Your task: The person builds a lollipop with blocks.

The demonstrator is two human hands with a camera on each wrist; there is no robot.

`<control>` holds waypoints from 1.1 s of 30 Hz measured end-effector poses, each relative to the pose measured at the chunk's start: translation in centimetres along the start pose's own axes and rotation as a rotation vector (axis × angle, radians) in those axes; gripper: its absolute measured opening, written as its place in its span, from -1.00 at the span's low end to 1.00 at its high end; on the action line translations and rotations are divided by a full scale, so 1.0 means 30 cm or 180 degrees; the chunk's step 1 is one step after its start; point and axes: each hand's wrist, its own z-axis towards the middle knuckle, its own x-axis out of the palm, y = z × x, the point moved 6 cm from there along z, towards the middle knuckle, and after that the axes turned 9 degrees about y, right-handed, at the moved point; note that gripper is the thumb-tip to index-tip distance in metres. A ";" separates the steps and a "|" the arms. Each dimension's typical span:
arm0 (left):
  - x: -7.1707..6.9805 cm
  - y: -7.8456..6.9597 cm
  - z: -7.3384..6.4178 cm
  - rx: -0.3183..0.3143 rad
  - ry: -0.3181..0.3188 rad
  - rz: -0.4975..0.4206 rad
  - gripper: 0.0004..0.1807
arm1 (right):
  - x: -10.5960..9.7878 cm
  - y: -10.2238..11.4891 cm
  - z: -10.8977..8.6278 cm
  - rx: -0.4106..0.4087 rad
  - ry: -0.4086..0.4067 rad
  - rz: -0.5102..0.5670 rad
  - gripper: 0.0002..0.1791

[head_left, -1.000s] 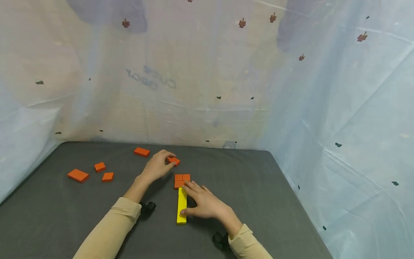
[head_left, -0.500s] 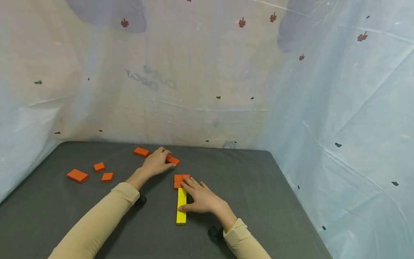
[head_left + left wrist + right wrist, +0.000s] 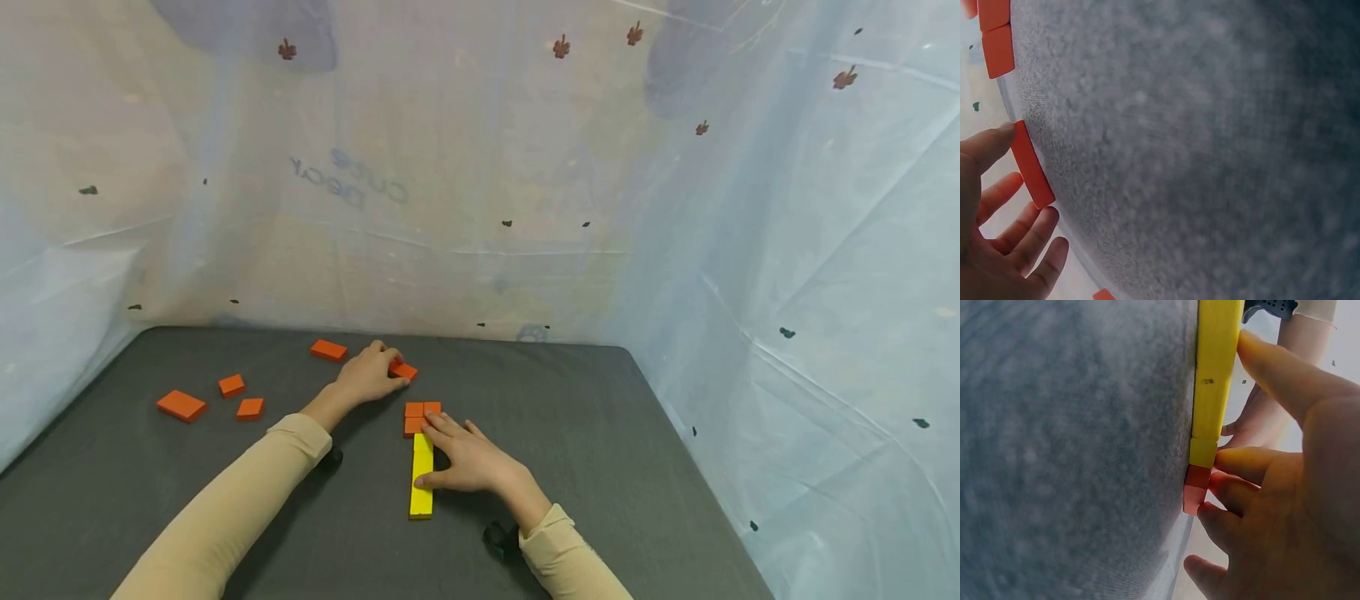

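My left hand [image 3: 367,377] reaches to the far middle of the table and pinches an orange block [image 3: 1033,165] lying flat there, thumb at one end and fingers at the other. Nearer to me, small orange blocks [image 3: 414,411] sit edge to edge in a compact group. A yellow strip [image 3: 422,503] runs from that group toward me; in the right wrist view a seam crosses it. With fingers spread, my right hand [image 3: 474,463] rests over both, its fingertips on the orange group and its thumb on the yellow strip. Those fingers hide part of the group.
At the left lie several loose orange pieces: a large block [image 3: 182,406], two small ones [image 3: 232,385] [image 3: 251,409], and a longer block [image 3: 329,350] near the back edge. Plastic sheeting [image 3: 465,167] hangs behind and beside the dark grey table [image 3: 600,467].
My left hand has shifted slightly left and back around the orange block, which stays nearly in place. My right hand has slid a little forward along the yellow strip.
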 end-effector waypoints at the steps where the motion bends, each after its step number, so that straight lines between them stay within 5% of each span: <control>1: -0.001 -0.001 0.000 -0.0003 0.0004 -0.0002 -0.44 | -0.001 0.001 -0.001 0.0001 -0.0001 0.0002 -0.03; 17: -0.003 -0.008 0.003 0.0006 0.0057 -0.0030 -0.51 | 0.006 0.002 0.003 0.0019 0.0008 0.0047 -0.04; 33: -0.047 -0.026 -0.049 0.0701 0.0320 -0.0260 -0.54 | 0.001 -0.001 -0.002 0.0041 0.0007 0.0018 -0.04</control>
